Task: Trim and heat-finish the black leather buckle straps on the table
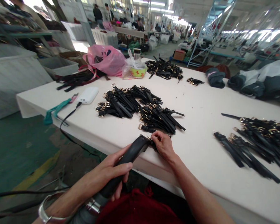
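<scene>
My left hand [119, 169] is wrapped round a black curved hose nozzle [133, 151], which joins a grey hose with a metal clamp [93, 206] near my wrist. The nozzle's tip reaches over the table's front edge. Pinched in my right hand [162, 144] is a black buckle strap [151, 141], its metal buckle right at the nozzle's mouth; most of the strap is hidden by fingers and nozzle. Just beyond lie bundles of black straps with gold buckles [161, 118] and another heap [121, 102]. More straps [263, 133] are spread to the right.
The white table [200, 130] also bears a white power bank [88, 95] with a cable, a pink bag [106, 60], a yellow-green tape roll [138, 72], a far strap pile [164, 67] and dark folded cloth [215, 77]. A white bin [11, 81] stands left. People work far behind.
</scene>
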### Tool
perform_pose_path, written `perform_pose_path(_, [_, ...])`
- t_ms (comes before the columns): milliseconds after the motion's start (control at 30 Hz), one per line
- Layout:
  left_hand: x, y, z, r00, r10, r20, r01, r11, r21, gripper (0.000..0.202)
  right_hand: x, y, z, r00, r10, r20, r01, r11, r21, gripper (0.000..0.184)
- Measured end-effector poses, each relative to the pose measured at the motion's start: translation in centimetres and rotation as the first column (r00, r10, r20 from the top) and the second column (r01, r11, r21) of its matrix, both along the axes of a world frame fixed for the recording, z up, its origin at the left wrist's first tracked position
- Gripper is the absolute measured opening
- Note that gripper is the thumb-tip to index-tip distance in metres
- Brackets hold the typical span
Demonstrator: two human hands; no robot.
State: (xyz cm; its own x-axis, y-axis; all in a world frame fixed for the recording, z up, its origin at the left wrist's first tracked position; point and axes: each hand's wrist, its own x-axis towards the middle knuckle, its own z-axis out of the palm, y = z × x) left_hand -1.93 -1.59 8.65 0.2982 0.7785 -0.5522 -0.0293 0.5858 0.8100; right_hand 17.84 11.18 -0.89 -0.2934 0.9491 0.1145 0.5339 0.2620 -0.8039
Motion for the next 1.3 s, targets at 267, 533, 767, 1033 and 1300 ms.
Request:
perform_pose_path(267, [0.3,1.1,0.3,0.996,-0.020,-0.081,0.017,0.999,-0.038,0.082,-0.1,0.0,0.1,0.999,0.009,-0.043,-0.009,1.000,0.008,0.017])
perform_pose_path(533, [0.5,2.0,1.1,0.988,-0.083,-0.127,0.077,0.996,-0.047,0.079,-0.2,0.4,-0.2,0.997,0.034,-0.071,-0.034,0.999,0.005,0.016])
perform_pose_path(767, [1.2,3.2,1.6,0.976,-0.126,-0.178,0.123,0.992,-0.031,0.079,-0.2,0.5,-0.1,0.986,0.004,-0.169,0.003,0.999,0.041,0.015])
perform_pose_path(1033, [2.3,4.2,1.2,0.973,-0.123,-0.196,0.128,0.992,0.013,0.080,-0.3,0.8,-0.5,0.962,-0.071,-0.265,0.084,0.996,0.041,0.016])
perform_pose_path(1300, [2.5,4.7,0.9,0.975,-0.109,-0.192,0.121,0.991,0.051,0.081,-0.2,0.8,-0.1,0.937,-0.136,-0.322,0.134,0.991,-0.028,0.017])
